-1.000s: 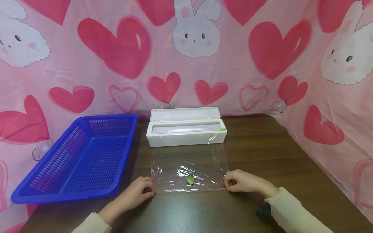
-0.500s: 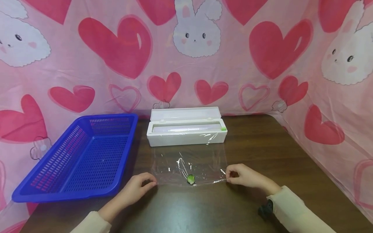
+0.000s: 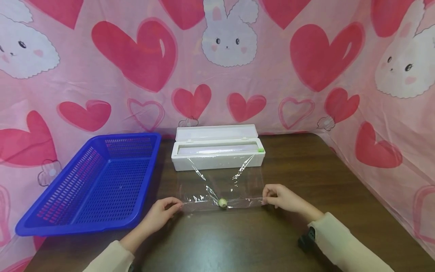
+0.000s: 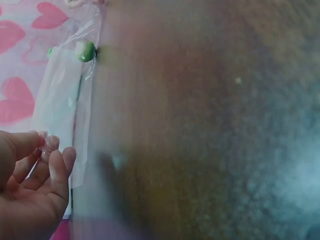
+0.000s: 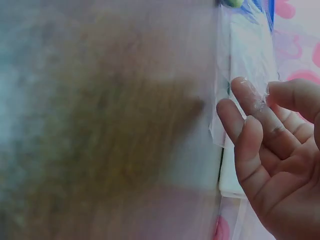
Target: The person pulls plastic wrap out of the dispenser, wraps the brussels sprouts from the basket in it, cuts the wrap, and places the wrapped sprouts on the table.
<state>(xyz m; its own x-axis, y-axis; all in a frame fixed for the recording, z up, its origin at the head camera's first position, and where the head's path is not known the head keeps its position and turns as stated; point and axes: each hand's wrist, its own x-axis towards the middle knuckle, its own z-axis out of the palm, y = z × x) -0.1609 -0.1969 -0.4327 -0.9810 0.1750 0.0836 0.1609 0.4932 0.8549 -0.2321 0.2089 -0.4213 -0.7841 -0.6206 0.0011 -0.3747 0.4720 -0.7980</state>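
Observation:
Clear plastic wrap (image 3: 200,187) stretches from a white dispenser box (image 3: 217,163) toward the person. A small, round, green-and-pale Brussels sprout (image 3: 222,203) sits at the middle of its near edge, where the film looks doubled in a strip. My left hand (image 3: 159,215) pinches the left corner of the wrap between thumb and fingertips. On the other side my right hand (image 3: 287,199) pinches the right corner. In the left wrist view the sprout (image 4: 86,51) lies beyond the left hand (image 4: 37,182). Crumpled film shows between thumb and finger of the right hand (image 5: 280,145) in the right wrist view.
To the left stands a blue plastic basket (image 3: 144,196) with slotted sides. The dispenser's lid (image 3: 217,133) is raised at the back, close to the pink heart-patterned cloth (image 3: 272,75). Brown wooden table (image 3: 217,245) extends around and in front of the wrap.
Both hands have moved forward, carrying the wrap's near edge toward the box. The Brussels sprout has turned over, from its green side to its pale end, and shifted slightly forward.

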